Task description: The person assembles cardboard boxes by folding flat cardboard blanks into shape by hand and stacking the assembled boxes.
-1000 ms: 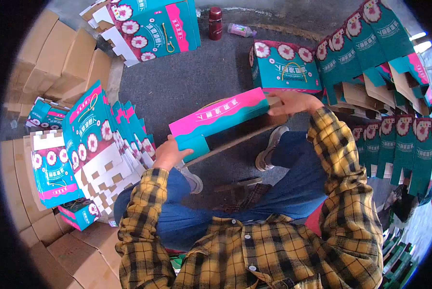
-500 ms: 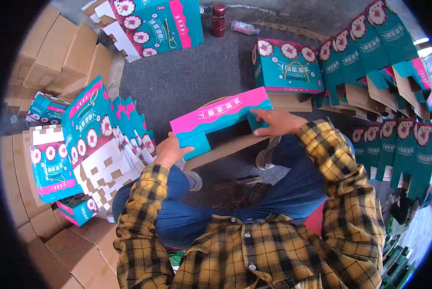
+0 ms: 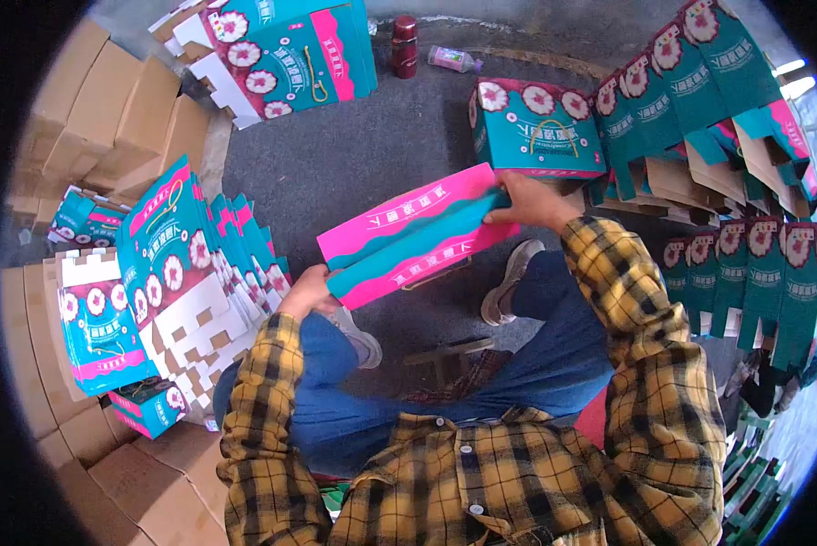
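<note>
Between my two hands is a pink and teal cardboard gift box, held tilted above the floor in front of my knees. Its upward side shows two wavy pink panels with white lettering and a teal band between them. My left hand grips the near left corner, its fingers partly hidden. At the opposite end my right hand is closed around the box, thumb on top. A part of a gold cord handle shows at the box's lower edge.
Flattened printed cartons lean in a stack at left, beside brown cardboard boxes. An upright gift box and rows of similar boxes stand at right. A red thermos and a plastic bottle are at the back.
The box's open side, with its flaps folded in, is now covered by the second pink panel. My right hand has moved slightly up and right around the end.
</note>
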Demonstrator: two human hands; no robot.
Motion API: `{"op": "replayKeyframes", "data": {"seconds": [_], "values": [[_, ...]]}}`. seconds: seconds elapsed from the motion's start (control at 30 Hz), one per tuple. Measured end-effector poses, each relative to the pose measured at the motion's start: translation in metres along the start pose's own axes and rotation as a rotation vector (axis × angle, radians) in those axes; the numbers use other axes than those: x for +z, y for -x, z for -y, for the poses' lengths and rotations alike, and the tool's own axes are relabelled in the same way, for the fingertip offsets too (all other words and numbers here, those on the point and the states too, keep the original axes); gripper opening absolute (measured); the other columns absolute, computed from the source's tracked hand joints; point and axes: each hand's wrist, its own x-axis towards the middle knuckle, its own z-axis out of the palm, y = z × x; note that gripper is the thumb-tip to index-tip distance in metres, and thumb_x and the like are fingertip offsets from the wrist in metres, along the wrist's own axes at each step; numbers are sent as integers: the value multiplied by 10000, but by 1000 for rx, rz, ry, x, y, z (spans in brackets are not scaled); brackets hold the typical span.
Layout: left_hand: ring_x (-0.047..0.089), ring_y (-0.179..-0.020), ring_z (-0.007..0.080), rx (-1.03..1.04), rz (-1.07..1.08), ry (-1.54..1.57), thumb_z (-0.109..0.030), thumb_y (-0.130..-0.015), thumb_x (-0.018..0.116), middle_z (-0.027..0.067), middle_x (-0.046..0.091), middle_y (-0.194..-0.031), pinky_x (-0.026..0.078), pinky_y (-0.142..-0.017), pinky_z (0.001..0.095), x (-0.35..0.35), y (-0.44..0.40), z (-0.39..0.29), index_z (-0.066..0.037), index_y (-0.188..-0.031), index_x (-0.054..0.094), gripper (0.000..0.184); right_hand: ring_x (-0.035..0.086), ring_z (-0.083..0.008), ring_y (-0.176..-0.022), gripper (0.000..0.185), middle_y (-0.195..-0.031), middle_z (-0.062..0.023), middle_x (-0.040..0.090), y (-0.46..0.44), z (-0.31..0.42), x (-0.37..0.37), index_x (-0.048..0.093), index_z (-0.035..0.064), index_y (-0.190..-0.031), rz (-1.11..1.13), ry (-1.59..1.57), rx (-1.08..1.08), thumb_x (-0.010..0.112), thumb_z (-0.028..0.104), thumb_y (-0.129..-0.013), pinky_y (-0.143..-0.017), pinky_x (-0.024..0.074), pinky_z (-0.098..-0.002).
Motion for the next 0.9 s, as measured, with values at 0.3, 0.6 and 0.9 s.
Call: {"op": "replayKeyframes", "data": {"seconds": [0.3,0.6,0.9], "values": [[630,-957,331,-86,126,427,-461,-835,559,189,617,-1108,533,-809,420,-7,-2,-4,21,-1194,543,601,599,-404,-1041,833,-1104,-295,614,-34,-40,33,571,-79,-1132,153,-121,342,686,628,-707,-896,464,-426],[675,-814,220,189,-313,134,-287,-830,712,122,632,-1042,557,-569,299,-36,14,-50,-19,-1278,444,587,626,-406,-923,672,-959,-266,648,-17,6,-7,622,-38,-978,-370,-42,127,674,589,-741,-800,492,-453],[610,-986,240,1029,-754,186,-152,-819,718,156,608,-1069,474,-836,354,41,-59,-183,-5,-1184,473,464,592,-377,-1020,642,-1076,-221,612,35,-53,-113,485,-12,-1227,-982,-124,86,765,305,-744,-849,478,-434]]}}
